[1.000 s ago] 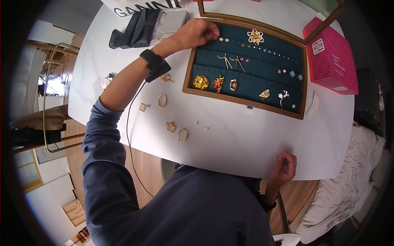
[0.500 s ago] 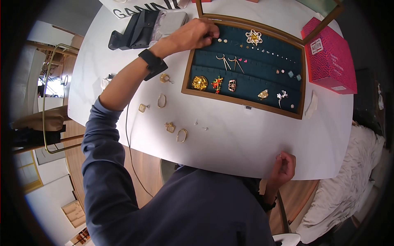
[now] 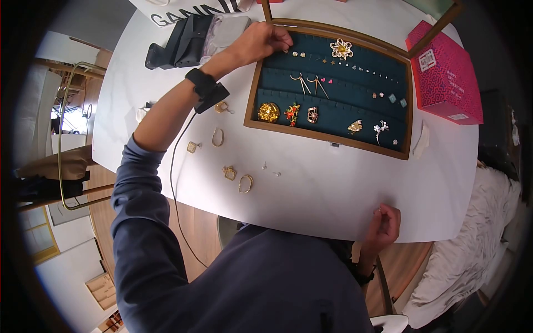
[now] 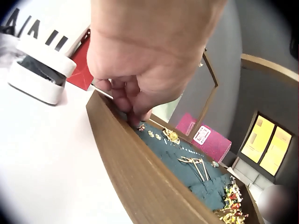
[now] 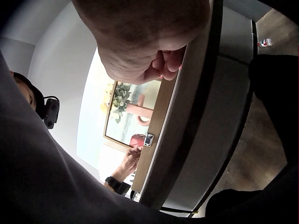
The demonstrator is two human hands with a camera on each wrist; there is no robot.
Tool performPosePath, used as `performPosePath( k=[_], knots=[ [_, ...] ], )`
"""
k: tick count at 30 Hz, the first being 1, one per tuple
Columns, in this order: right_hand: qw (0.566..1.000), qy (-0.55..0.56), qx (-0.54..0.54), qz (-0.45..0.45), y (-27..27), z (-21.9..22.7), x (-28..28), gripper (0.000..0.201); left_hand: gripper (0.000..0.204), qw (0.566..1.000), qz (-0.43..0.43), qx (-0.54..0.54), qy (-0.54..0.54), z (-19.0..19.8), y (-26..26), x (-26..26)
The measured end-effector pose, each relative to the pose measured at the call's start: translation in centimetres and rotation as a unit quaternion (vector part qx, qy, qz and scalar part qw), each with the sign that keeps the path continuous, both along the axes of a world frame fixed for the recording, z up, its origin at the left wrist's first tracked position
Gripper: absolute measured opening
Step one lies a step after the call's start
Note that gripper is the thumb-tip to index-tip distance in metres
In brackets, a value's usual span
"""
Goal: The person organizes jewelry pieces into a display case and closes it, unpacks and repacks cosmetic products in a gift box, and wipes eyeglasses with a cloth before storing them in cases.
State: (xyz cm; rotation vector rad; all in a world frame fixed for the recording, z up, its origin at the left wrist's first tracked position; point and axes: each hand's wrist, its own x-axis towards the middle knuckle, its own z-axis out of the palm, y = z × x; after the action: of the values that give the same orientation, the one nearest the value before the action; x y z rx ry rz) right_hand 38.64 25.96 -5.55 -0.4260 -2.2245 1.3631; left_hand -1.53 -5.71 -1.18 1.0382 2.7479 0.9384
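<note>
At the upper left corner of the jewellery box (image 3: 252, 105), my left hand (image 3: 256, 43) has thumb and fingers bent together on the teal lining. The left wrist view shows a small stud earring (image 4: 141, 126) at the fingertips of my left hand (image 4: 140, 70), beside two flower-like studs (image 4: 154, 135). My right hand (image 3: 383, 226) lies at the table's front edge, fingers curled, thumb and forefinger pinching a tiny pale piece (image 3: 379, 210). In the right wrist view, the right hand's (image 5: 149, 51) fingertips are partly hidden.
Gold earrings (image 3: 245, 183) and two tiny studs (image 3: 276, 174) lie on the white table (image 3: 311, 194) in front of the box. A pink box (image 3: 447, 83) stands right of it, black cases (image 3: 191, 41) left. The raised lid (image 3: 436, 34) stands behind; a cable (image 3: 173, 183) hangs below the left wrist.
The left hand stays at the box's upper left corner, with its fingers shifting slightly. The right hand keeps its place. The whole head view has drifted a little.
</note>
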Motion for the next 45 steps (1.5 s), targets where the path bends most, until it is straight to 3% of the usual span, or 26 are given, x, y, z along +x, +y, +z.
performPosePath(
  k=[4, 13, 16, 22, 24, 25, 27, 30, 40, 42, 44, 45],
  knots=[
    [1.000, 0.000, 0.000, 0.000, 0.1, -0.1, 0.0, 0.017, 0.013, 0.999, -0.027, 0.015, -0.010, -0.2, -0.2, -0.3],
    [1.000, -0.001, 0.004, 0.002, 0.0, 0.0, 0.0, 0.018, 0.020, 0.998, 0.045, -0.011, -0.030, -1.1, -0.2, 0.3],
    [1.000, 0.000, -0.005, -0.002, 0.0, 0.0, 0.0, 0.017, 0.020, 0.999, 0.052, -0.008, 0.009, -1.6, -0.1, 0.4],
    [1.000, -0.012, -0.012, -0.012, 0.0, 0.0, 0.2, 0.016, 0.014, 0.990, 0.063, 0.127, -0.001, -1.8, -0.4, -0.2],
    [1.000, -0.012, -0.008, -0.010, -0.1, 0.2, 0.1, 0.016, 0.013, 0.979, 0.030, -0.013, 0.201, -1.5, -0.8, -0.3],
    [1.000, -0.012, -0.006, -0.008, -0.1, 0.2, 0.0, 0.016, 0.013, 0.979, 0.030, -0.014, 0.201, -1.4, -0.7, -0.2],
    [1.000, -0.011, -0.010, -0.006, -0.1, 0.1, 0.1, 0.016, 0.015, 0.996, 0.063, -0.002, 0.057, -1.3, -0.4, 0.4],
    [1.000, -0.010, -0.008, -0.005, 0.0, 0.1, 0.1, 0.016, 0.018, 0.990, 0.078, -0.073, 0.088, -2.3, -0.4, 0.0],
    [1.000, 0.002, -0.010, 0.000, 0.0, 0.0, 0.1, 0.017, 0.020, 0.991, 0.053, -0.115, 0.032, -1.3, -0.4, -0.5],
    [1.000, 0.002, -0.021, 0.002, 0.2, 0.0, 0.1, 0.016, 0.021, 0.988, 0.058, 0.093, -0.108, -1.1, -1.0, -0.7],
    [0.999, 0.005, -0.032, 0.006, 0.7, 0.3, -0.2, 0.014, 0.022, 0.986, 0.075, 0.111, -0.100, 0.2, -1.4, -0.6],
    [0.992, 0.005, -0.119, 0.032, 1.2, 1.1, -0.6, 0.013, 0.023, 0.992, 0.091, 0.073, -0.043, 1.1, -1.7, -0.3]
  ],
)
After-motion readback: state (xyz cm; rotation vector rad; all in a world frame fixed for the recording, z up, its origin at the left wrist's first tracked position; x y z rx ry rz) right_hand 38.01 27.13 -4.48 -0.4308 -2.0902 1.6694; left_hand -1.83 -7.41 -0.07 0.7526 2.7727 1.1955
